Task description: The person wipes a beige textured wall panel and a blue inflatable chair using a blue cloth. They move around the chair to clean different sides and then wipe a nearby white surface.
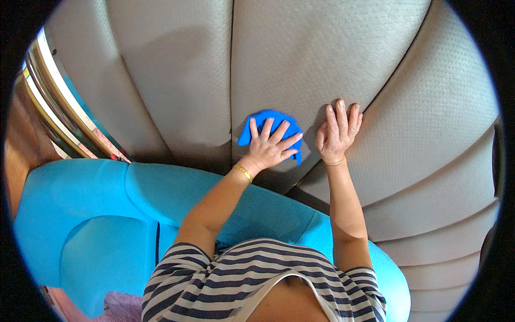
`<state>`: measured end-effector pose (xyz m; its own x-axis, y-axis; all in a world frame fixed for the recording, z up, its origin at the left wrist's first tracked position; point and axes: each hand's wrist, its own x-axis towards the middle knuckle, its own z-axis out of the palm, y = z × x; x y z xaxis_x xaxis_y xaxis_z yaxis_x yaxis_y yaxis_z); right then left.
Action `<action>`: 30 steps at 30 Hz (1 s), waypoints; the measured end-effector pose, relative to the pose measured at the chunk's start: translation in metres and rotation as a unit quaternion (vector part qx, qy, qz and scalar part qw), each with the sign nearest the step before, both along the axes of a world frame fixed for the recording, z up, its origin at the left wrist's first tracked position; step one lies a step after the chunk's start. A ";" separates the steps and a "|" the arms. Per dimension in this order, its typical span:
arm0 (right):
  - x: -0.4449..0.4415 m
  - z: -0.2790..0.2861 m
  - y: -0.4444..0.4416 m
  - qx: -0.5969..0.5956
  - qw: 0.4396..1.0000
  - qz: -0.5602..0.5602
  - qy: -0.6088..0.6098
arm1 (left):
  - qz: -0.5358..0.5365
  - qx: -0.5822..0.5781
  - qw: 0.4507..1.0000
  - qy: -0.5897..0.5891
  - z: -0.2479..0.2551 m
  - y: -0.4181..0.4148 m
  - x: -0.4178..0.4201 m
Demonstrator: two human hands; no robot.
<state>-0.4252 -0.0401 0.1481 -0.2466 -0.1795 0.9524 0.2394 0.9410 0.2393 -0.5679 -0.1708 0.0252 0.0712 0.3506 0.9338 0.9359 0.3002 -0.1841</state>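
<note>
My left hand, with a gold-coloured bracelet at the wrist, presses a bright blue cloth flat against a grey upholstered panel. Its fingers are spread over the cloth, whose edges stick out around them. To the right, my right hand lies against the same panel near a dark seam, fingers pointing up and no object in it. The panel has a dimpled surface and is divided by long seams into wide padded sections.
A turquoise upholstered sofa stands between my body and the panel, its back curving below my forearms. At the left are shiny curved trim strips and a brown wooden surface. A purplish fabric lies at the lower left.
</note>
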 end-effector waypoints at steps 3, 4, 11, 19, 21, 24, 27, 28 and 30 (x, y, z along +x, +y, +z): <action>0.000 0.000 -0.002 0.002 1.000 -0.008 -0.002 | 0.007 0.015 1.000 0.009 0.058 -0.004 -0.007; 0.000 0.000 -0.002 0.002 1.000 -0.005 -0.005 | 0.007 0.024 1.000 0.013 0.080 -0.006 -0.008; 0.002 0.005 -0.006 0.025 1.000 0.000 -0.011 | 0.024 0.127 0.992 -0.002 0.182 -0.011 -0.024; 0.004 0.011 -0.013 0.045 0.999 -0.008 -0.030 | 0.024 0.162 0.984 -0.065 0.133 -0.028 -0.034; 0.004 0.007 -0.013 0.049 0.998 -0.014 -0.024 | 0.016 0.145 0.987 -0.071 0.101 -0.029 -0.034; 0.004 0.004 -0.014 0.050 0.999 -0.005 -0.007 | 0.035 0.113 0.988 -0.098 0.048 -0.032 -0.022; 0.005 0.006 -0.015 0.053 0.999 -0.001 -0.004 | 0.057 0.111 0.983 -0.131 0.002 -0.025 -0.009; 0.005 0.007 -0.016 0.046 0.999 0.001 -0.002 | 0.057 0.112 0.981 -0.147 -0.009 -0.023 -0.006; 0.005 0.006 -0.017 0.031 0.999 0.007 -0.001 | 0.059 0.114 0.976 -0.179 -0.032 -0.021 0.002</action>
<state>-0.4204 -0.0574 0.1536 -0.2451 -0.2427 0.9386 0.2251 0.9275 0.2986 -0.5659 -0.1916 -0.0068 -0.3014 0.1171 0.9463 0.8845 0.4050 0.2316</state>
